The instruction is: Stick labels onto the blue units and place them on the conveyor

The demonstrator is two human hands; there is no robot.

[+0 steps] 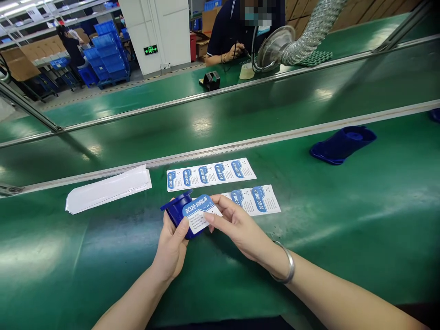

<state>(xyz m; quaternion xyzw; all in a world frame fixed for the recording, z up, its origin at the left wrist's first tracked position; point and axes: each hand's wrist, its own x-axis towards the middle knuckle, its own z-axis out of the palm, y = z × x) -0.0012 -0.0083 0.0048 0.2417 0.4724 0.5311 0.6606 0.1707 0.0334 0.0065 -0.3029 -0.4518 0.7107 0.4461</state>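
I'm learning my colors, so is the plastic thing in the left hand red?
No, the plastic thing in the left hand is dark blue where it shows.

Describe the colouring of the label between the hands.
The label is blue above, white below, seen best in the head view.

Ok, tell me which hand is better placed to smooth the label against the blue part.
Probably the right hand: it is at the label's right end, while the left hand is occupied gripping the blue part.
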